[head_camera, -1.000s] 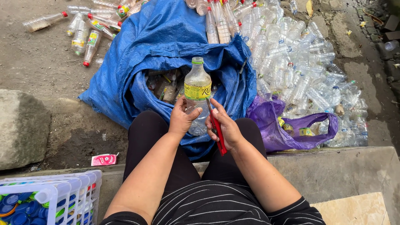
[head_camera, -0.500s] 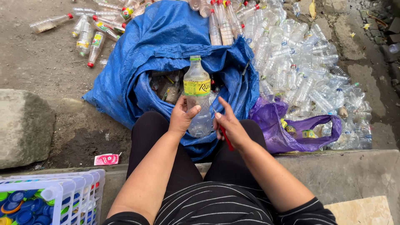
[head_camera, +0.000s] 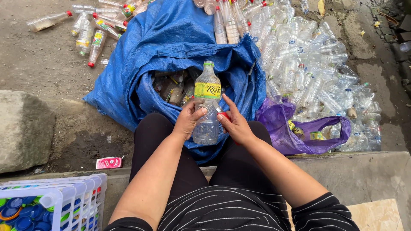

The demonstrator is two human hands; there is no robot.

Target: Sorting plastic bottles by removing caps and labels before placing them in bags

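My left hand (head_camera: 187,121) grips the lower body of a clear plastic bottle (head_camera: 207,107) with a green cap and a yellow-green label, held upright above my lap. My right hand (head_camera: 234,123) presses against the bottle's right side with the index finger stretched up toward the label, and holds a red-handled cutter (head_camera: 224,116) that is mostly hidden in the palm. Right behind the bottle lies an open blue tarp sack (head_camera: 141,72) with more bottles inside.
A large heap of clear bottles (head_camera: 299,55) lies at the right. A purple plastic bag (head_camera: 295,137) holds peeled labels. Several labelled bottles (head_camera: 92,30) lie at top left. A white basket of caps (head_camera: 51,205) and a grey stone (head_camera: 23,128) stand at left.
The red cutter, seen angled down from my right hand a second ago, is now tucked into the palm. My right hand has shifted up against the bottle. The bottle stays upright.
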